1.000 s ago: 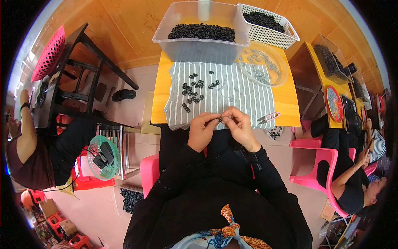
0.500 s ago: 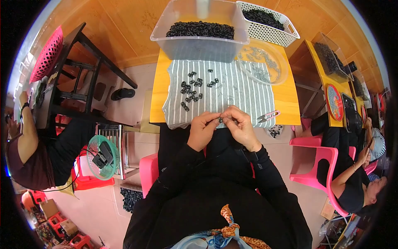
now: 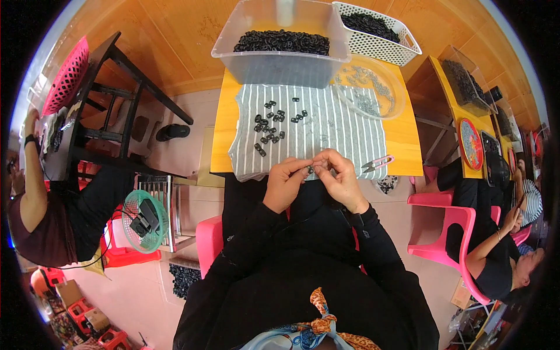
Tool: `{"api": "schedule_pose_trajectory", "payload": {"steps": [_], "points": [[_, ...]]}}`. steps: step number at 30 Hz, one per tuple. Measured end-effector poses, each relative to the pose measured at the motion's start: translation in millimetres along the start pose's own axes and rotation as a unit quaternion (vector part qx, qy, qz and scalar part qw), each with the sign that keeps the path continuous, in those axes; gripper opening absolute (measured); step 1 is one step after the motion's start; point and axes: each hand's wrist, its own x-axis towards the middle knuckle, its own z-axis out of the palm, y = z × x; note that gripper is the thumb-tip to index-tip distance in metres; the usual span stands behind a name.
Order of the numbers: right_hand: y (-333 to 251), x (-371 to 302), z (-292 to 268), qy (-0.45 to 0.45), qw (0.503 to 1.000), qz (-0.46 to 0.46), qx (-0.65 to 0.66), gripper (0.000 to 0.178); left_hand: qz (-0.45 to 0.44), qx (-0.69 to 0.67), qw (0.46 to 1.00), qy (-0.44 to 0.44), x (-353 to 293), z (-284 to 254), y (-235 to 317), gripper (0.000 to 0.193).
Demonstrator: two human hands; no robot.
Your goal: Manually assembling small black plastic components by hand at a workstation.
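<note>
My left hand (image 3: 285, 182) and my right hand (image 3: 342, 183) meet at the near edge of a grey and white striped cloth (image 3: 350, 137). Between their fingertips is a small dark piece (image 3: 310, 170), mostly covered by the fingers. The left thumb and forefinger pinch it, and the right fingertips close on it from the other side. Several small black two-holed pieces (image 3: 274, 129) lie loose on the cloth's left half. Tiny clear or silvery bits (image 3: 324, 139) are scattered near its middle. Thread snips (image 3: 378, 164) with pink handles rest beside my right hand.
Behind the cloth stands a clear plastic bin (image 3: 280, 67) of black pieces, next to a white perforated basket (image 3: 382, 46). A shallow clear tray (image 3: 398, 96) of small bits overlaps the cloth on the yellow table (image 3: 409, 153). Co-workers sit at both sides, the right one on a pink chair (image 3: 452, 224).
My right fingers have shifted slightly at the dark piece, while the left hand stays nearly still. The co-worker on the left has raised a forearm toward the pink basket.
</note>
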Motion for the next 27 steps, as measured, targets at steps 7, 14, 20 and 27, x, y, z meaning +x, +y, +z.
{"api": "schedule_pose_trajectory", "payload": {"steps": [7, 14, 20, 27], "points": [[-1, 0, -1, -0.004, 0.999, -0.006, -0.032, 0.013, -0.006, -0.011, 1.0, -0.004, -2, 0, 2, 0.023], [-4, -1, -1, -0.009, 0.999, -0.018, -0.029, 0.013, -0.023, -0.035, 0.999, -0.017, -2, -2, 3, 0.022], [-10, -1, -3, -0.041, 0.998, 0.001, -0.048, 0.014, -0.06, -0.065, 0.996, -0.017, 0, 0, 3, 0.023], [14, -9, 9, 0.024, 0.996, 0.059, 0.067, 0.012, 0.107, 0.171, 0.979, 0.038, -3, 6, 9, 0.026]]}}
